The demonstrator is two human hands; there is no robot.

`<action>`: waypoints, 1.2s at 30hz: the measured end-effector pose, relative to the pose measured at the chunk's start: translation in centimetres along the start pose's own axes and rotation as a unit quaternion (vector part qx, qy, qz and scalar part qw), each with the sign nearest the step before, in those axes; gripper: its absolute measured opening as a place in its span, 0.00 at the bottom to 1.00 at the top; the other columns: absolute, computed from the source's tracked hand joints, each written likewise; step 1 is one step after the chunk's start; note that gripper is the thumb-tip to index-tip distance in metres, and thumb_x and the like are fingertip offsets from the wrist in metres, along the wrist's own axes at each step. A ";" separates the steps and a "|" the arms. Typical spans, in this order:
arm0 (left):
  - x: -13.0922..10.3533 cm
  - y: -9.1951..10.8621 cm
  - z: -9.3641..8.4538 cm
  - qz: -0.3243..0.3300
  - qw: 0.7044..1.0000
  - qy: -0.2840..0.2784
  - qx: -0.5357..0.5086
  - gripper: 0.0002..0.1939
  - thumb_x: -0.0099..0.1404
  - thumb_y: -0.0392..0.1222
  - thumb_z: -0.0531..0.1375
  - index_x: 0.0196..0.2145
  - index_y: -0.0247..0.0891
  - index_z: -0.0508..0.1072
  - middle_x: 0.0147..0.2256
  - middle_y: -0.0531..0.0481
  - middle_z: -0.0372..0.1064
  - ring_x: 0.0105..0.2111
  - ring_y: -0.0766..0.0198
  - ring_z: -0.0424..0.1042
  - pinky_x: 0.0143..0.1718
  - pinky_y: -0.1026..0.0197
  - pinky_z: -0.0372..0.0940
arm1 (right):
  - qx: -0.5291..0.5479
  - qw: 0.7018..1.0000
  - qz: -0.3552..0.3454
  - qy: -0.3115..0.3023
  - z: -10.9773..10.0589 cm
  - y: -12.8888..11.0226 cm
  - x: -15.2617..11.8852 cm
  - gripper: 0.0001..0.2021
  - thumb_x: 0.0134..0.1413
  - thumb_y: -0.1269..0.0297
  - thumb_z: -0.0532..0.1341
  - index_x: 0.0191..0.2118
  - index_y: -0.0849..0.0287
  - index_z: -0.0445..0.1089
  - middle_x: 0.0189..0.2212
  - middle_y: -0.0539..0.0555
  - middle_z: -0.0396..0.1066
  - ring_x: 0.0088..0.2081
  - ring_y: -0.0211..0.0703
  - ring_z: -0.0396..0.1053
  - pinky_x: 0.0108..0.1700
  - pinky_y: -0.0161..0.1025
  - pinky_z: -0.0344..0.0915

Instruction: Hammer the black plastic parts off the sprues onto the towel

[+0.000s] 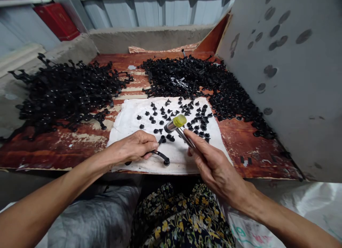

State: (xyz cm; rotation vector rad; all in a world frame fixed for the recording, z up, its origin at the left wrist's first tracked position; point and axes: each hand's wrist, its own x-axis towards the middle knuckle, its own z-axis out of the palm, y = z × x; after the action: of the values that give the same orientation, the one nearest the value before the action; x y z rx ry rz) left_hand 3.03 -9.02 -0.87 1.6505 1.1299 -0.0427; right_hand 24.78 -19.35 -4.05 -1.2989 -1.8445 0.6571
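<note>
My left hand (139, 146) pinches a black branched plastic part (161, 154) low over the front of a white cloth (144, 107). One arm of the part ends in a round foot. My right hand (213, 161) is wrapped around the metal handle of a mallet (175, 123), which has a yellow-green face on one end of its head and a dark face on the other. The mallet head is above the cloth, to the upper right of the black part. Many small black round-based pegs (197, 120) lie scattered across the cloth.
At the left is a heap of black branched parts (66, 91). A large pile of small black pieces (184, 73) spreads across the back and right of the worn red-brown table (85, 146). A grey panel (294, 84) rises on the right, and a concrete ledge (149, 40) runs behind.
</note>
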 end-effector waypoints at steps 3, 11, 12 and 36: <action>0.2 -0.5 -0.2 0.010 1.000 -0.014 -0.008 0.22 0.57 0.59 0.58 0.18 0.40 0.62 0.12 0.58 0.50 0.12 0.73 0.46 0.16 0.65 0.39 | -0.035 0.997 -0.026 -0.056 0.0 -0.2 0.2 0.29 0.62 0.77 0.47 0.68 0.59 0.53 0.49 0.65 0.72 0.46 0.51 0.72 0.48 0.53 0.71; 0.2 -0.6 0.0 0.009 1.000 -0.010 0.007 0.21 0.59 0.56 0.56 0.17 0.40 0.62 0.12 0.57 0.49 0.13 0.72 0.47 0.16 0.65 0.41 | -0.116 0.989 -0.070 -0.052 -0.3 -0.7 0.2 0.35 0.57 0.81 0.48 0.70 0.57 0.51 0.32 0.56 0.68 0.25 0.43 0.63 0.28 0.41 0.70; 0.2 -0.6 0.0 0.009 1.000 -0.012 0.010 0.20 0.59 0.56 0.55 0.18 0.40 0.62 0.12 0.57 0.49 0.13 0.71 0.47 0.16 0.65 0.41 | -0.115 0.989 -0.071 -0.052 -0.4 -0.8 0.2 0.34 0.57 0.80 0.48 0.69 0.56 0.52 0.31 0.55 0.67 0.25 0.43 0.63 0.28 0.41 0.70; -0.2 -1.1 -0.3 0.023 0.999 -0.029 -0.019 0.19 0.62 0.55 0.53 0.22 0.38 0.62 0.15 0.59 0.51 0.14 0.74 0.46 0.15 0.69 0.42 | 0.003 0.996 -0.056 0.062 -0.4 -0.7 0.3 0.31 0.63 0.80 0.51 0.68 0.51 0.54 0.63 0.55 0.65 0.60 0.42 0.66 0.62 0.45 0.63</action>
State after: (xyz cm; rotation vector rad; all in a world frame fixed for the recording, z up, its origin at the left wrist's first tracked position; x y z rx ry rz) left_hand 2.04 -8.93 -1.48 1.6297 1.0439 -0.0386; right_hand 24.66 -19.36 -3.19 -1.1946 -1.7972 0.5107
